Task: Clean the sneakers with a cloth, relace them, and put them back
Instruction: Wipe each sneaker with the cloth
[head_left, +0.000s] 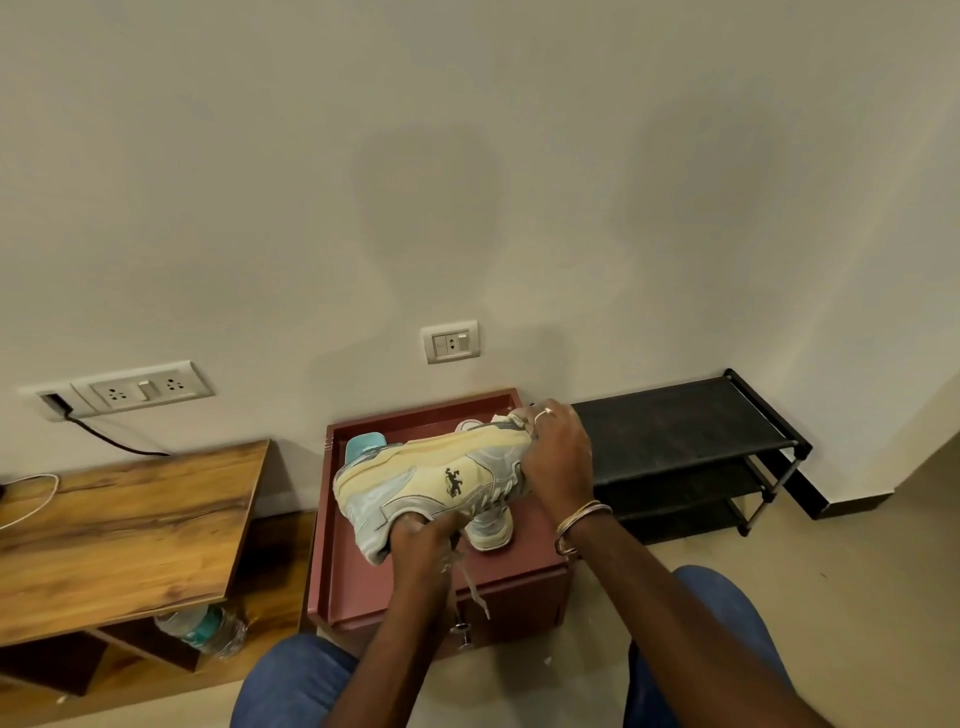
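A cream and grey sneaker (415, 480) is held on its side above the maroon cabinet (519, 582). My left hand (423, 538) grips its opening edge from below, with a loose lace (475, 590) hanging down beside the fingers. My right hand (558, 457) wraps round the toe end on the right. A second sneaker (491, 527) stands on the cabinet top behind the held one, mostly hidden. A teal object (363, 447) lies at the back left of the cabinet top; I cannot tell what it is.
A black three-tier shoe rack (685, 441) stands empty against the wall on the right. A wooden desk (119, 535) is at the left, with a plastic bottle (205, 629) on its lower shelf. Wall sockets (451, 342) sit above the cabinet.
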